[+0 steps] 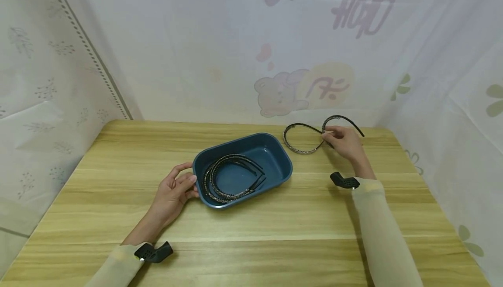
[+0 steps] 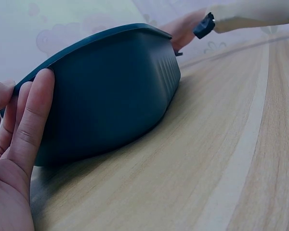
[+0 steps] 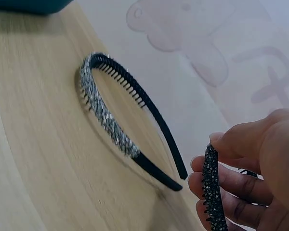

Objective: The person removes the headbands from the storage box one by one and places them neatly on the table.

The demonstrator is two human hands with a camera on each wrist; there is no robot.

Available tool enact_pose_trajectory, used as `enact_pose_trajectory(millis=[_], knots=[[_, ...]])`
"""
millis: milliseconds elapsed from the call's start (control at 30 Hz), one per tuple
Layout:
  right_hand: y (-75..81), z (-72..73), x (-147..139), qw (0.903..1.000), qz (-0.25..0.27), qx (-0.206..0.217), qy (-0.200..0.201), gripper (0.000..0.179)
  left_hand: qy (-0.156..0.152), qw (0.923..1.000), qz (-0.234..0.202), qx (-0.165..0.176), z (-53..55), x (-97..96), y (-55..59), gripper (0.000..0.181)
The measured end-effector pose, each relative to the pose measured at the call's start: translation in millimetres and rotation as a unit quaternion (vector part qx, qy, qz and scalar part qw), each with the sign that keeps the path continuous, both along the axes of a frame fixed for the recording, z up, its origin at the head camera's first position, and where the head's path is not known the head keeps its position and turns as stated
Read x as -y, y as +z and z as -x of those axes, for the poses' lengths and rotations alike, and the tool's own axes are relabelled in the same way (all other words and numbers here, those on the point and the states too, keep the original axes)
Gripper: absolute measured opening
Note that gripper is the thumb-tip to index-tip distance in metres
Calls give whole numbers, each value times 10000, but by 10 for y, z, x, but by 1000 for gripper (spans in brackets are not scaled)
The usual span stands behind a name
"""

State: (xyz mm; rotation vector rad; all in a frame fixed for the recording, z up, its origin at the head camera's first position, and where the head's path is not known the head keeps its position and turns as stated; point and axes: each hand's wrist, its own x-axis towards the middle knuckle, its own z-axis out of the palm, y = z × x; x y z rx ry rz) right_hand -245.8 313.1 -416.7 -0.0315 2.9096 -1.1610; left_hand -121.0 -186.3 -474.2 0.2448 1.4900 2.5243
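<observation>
My left hand (image 1: 170, 195) holds the left end of a blue plastic tub (image 1: 284, 167), thumb at the rim and fingers against the outer wall (image 2: 106, 96). Several dark glittery headbands (image 1: 212, 178) lie bunched in the tub's left half. Off to the right, my right hand (image 1: 347, 143) pinches a black headband (image 3: 211, 187) with dark sparkly stones between thumb and fingers. Beside that hand, a silver-stoned headband (image 3: 103, 115) with comb teeth on its inner side rests on the table, its ends pointing toward the fingers.
A wood-grain table (image 1: 251, 243) carries everything. Behind it hangs a pale printed cloth (image 1: 196, 51), which also encloses both sides. Each wrist wears a small black camera (image 1: 345, 180).
</observation>
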Motion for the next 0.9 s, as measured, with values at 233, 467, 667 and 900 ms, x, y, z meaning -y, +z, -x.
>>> enact_pose_trajectory(millis=[233, 467, 667, 900], knots=[[-25, 30, -160, 9998, -173, 62, -112, 45, 18, 10000, 17, -6, 4, -6, -5, 36], [-43, 64, -277, 9988, -253, 364, -190, 49, 15, 10000, -12, -8, -1, -1, -5, 36], [-89, 108, -280, 9981, -463, 386, -125, 44, 50, 10000, 39, -11, 1, -6, 3, 35], [-150, 138, -255, 9964, -719, 435, -122, 41, 30, 10000, -31, -48, -6, -16, 8, 36]])
